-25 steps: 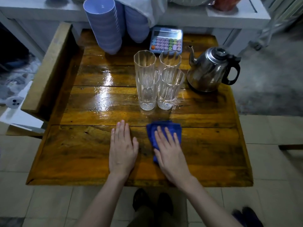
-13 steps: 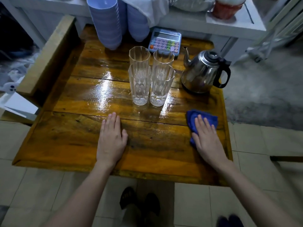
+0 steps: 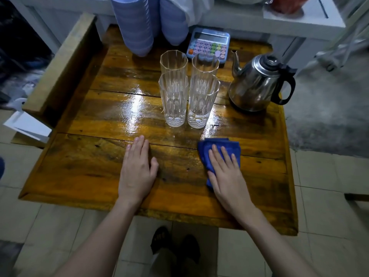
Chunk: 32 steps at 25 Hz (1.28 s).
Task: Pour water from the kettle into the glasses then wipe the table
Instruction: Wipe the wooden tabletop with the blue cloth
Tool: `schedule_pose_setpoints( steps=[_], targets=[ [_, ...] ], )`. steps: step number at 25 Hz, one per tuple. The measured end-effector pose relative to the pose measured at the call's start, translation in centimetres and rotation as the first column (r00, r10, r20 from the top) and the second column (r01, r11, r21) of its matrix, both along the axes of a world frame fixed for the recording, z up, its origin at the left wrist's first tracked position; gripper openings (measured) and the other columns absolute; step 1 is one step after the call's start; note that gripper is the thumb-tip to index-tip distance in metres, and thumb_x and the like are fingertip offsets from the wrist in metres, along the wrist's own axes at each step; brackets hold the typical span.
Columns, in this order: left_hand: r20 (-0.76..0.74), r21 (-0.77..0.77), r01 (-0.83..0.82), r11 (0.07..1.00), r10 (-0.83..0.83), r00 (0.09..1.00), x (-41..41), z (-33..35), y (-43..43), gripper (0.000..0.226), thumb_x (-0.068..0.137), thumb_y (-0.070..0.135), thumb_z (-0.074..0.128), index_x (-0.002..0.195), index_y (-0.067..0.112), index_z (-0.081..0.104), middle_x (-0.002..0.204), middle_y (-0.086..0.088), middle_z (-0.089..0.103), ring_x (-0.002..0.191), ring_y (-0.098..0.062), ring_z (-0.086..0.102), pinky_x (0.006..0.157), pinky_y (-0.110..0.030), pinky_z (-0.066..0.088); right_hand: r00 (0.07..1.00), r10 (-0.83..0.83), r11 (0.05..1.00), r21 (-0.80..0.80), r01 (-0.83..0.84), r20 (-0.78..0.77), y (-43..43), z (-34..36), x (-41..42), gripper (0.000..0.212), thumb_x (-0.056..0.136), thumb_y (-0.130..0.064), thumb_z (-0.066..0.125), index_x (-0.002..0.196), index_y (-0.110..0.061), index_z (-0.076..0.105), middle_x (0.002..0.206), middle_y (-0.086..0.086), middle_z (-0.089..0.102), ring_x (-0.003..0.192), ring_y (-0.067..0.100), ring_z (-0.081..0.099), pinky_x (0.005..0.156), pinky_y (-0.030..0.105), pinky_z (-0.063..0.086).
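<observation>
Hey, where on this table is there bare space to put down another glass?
Free: the wide left side of the table, between its left rim and the four glasses; the strip between the left hand and the right hand on the blue cloth. Crowded: the back, with stacked bowls, calculator and kettle.

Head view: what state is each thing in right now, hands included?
kettle, upright on the table, lid on, untouched.
glasses, four, upright, close together; water level unclear.
blue cloth, flat on the table under the right hand.
left hand, flat on the table, holding nothing.
right hand, straight fingers pressing the blue cloth.
table, glossy sheen mid-board, possibly wet.
</observation>
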<state>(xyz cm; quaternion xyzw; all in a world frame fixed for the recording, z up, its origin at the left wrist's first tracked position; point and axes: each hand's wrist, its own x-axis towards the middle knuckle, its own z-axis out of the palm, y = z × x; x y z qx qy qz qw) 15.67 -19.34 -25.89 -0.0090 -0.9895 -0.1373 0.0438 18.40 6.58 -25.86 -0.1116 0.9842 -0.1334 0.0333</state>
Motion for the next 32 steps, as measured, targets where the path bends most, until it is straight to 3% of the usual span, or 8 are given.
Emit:
schedule_pose_setpoints(
  steps=[6, 11, 15, 20, 25, 27, 29, 32],
  targets=[
    [-0.002, 0.014, 0.000, 1.000, 0.000, 1.000, -0.1, 0.1, 0.0, 0.056, 0.096, 0.032, 0.037, 0.145, 0.005, 0.037, 0.154, -0.012, 0.032, 0.146, -0.021, 0.023, 0.121, -0.039, 0.013, 0.983, -0.176, 0.984, 0.040, 0.174, 0.050, 10.5, 0.1, 1.5, 0.064, 0.098, -0.047, 0.017, 0.155, -0.016, 0.013, 0.164, 0.001, 0.007, 0.152, 0.016, 0.001, 0.123, 0.043, 0.005],
    [0.007, 0.023, 0.001, 1.000, -0.002, 1.000, -0.2, 0.0, -0.1, 0.056, 0.096, 0.032, 0.038, 0.145, 0.005, 0.037, 0.154, -0.010, 0.032, 0.146, -0.020, 0.021, 0.121, -0.039, 0.013, 0.932, -0.358, 0.934, 0.043, 0.356, 0.062, 7.8, 0.1, -3.5, 0.073, 0.095, -0.056, 0.015, 0.156, -0.018, 0.007, 0.165, 0.002, 0.002, 0.151, 0.021, -0.003, 0.122, 0.046, -0.002],
    [0.007, 0.026, -0.001, 1.000, 0.001, 1.000, -0.2, 0.0, -0.1, 0.055, 0.096, 0.032, 0.039, 0.145, 0.006, 0.036, 0.155, -0.010, 0.031, 0.146, -0.019, 0.021, 0.121, -0.038, 0.012, 0.980, -0.190, 0.982, 0.024, 0.189, 0.055, 2.5, 0.2, -0.7, 0.072, 0.096, -0.057, 0.020, 0.156, -0.020, 0.007, 0.164, -0.001, -0.002, 0.151, 0.019, -0.008, 0.122, 0.045, -0.003],
    [0.002, 0.052, 0.001, 0.999, -0.001, 1.000, -0.2, 0.1, -0.1, 0.054, 0.097, 0.032, 0.040, 0.146, 0.007, 0.036, 0.155, -0.009, 0.030, 0.147, -0.018, 0.018, 0.121, -0.035, 0.009, 0.999, 0.040, 0.999, 0.001, -0.041, 0.026, 2.1, -0.1, 4.4, 0.061, 0.098, -0.040, 0.032, 0.154, -0.017, 0.022, 0.163, 0.003, 0.015, 0.151, 0.020, 0.010, 0.120, 0.045, 0.009],
    [0.040, 0.267, 0.023, 0.963, -0.034, 0.999, 0.0, 1.4, -1.4, 0.046, 0.098, 0.024, 0.050, 0.141, 0.008, 0.044, 0.153, -0.007, 0.033, 0.145, -0.019, 0.021, 0.119, -0.036, 0.014, 0.991, -0.118, 0.992, 0.043, 0.115, 0.061, 10.3, -0.1, 2.4, 0.065, 0.097, -0.045, 0.023, 0.155, -0.017, 0.016, 0.164, 0.003, 0.006, 0.152, 0.016, 0.001, 0.123, 0.040, 0.002],
    [0.004, 0.118, 0.072, 0.990, -0.073, 0.997, 0.5, 1.2, -3.9, 0.047, 0.099, 0.027, 0.047, 0.141, 0.006, 0.043, 0.151, -0.010, 0.036, 0.143, -0.022, 0.026, 0.120, -0.037, 0.013, 0.980, -0.174, 0.985, 0.019, 0.173, 0.096, 10.8, -0.1, 0.8, 0.067, 0.095, -0.047, 0.019, 0.155, -0.016, 0.015, 0.164, 0.002, 0.005, 0.151, 0.015, -0.001, 0.123, 0.043, 0.003],
    [-0.002, -0.006, -0.009, 1.000, 0.009, 1.000, 1.3, 0.7, -7.1, 0.053, 0.099, 0.036, 0.039, 0.143, 0.007, 0.039, 0.152, -0.011, 0.035, 0.144, -0.023, 0.024, 0.120, -0.042, 0.011, 0.981, -0.177, 0.984, 0.001, 0.178, 0.082, 9.1, 0.0, 0.1, 0.066, 0.096, -0.045, 0.019, 0.154, -0.014, 0.017, 0.164, 0.004, 0.009, 0.151, 0.015, 0.001, 0.123, 0.044, 0.004],
    [0.016, -0.015, -0.167, 0.986, 0.167, 0.986, 2.2, 0.2, -9.6, 0.061, 0.096, 0.044, 0.033, 0.147, 0.009, 0.034, 0.155, -0.010, 0.029, 0.147, -0.021, 0.017, 0.121, -0.046, 0.006, 0.997, -0.068, 0.997, -0.027, 0.070, 0.038, 4.2, 0.4, 0.1, 0.062, 0.097, -0.039, 0.026, 0.152, -0.013, 0.021, 0.162, 0.004, 0.017, 0.151, 0.018, 0.008, 0.122, 0.041, 0.009]
  ],
)
